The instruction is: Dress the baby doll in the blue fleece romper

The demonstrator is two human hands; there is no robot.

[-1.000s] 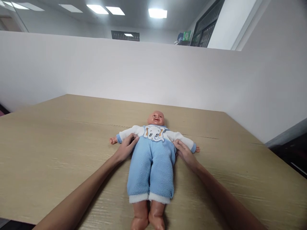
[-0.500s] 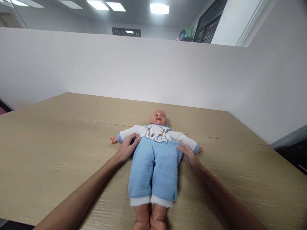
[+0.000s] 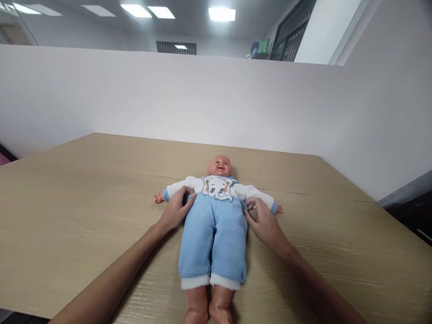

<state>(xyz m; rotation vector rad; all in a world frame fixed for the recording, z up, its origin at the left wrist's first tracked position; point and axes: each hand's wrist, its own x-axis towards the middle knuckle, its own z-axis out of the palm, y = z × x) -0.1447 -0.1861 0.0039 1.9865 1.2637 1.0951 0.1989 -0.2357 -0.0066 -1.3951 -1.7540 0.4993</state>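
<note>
A baby doll point(image 3: 216, 216) lies on its back on the wooden table point(image 3: 77, 211), head away from me. It wears a white top with an elephant picture and fluffy blue trousers point(image 3: 214, 243); its bare feet reach the near edge. My left hand point(image 3: 176, 208) grips the doll's side at the waist, under its outstretched arm, fingers curled on the fabric. On the other side my right hand point(image 3: 261, 221) presses against the waist, fingers bent and pinching the trousers' edge.
A white partition wall point(image 3: 202, 99) rises behind the table and along its right side. A dark gap point(image 3: 411, 216) shows past the table's right edge. Ceiling lights and a dark doorway are visible above the partition.
The doll has shifted slightly towards me and back. My right hand has curled its fingers more tightly at the doll's waist; my left hand stays at the other side.
</note>
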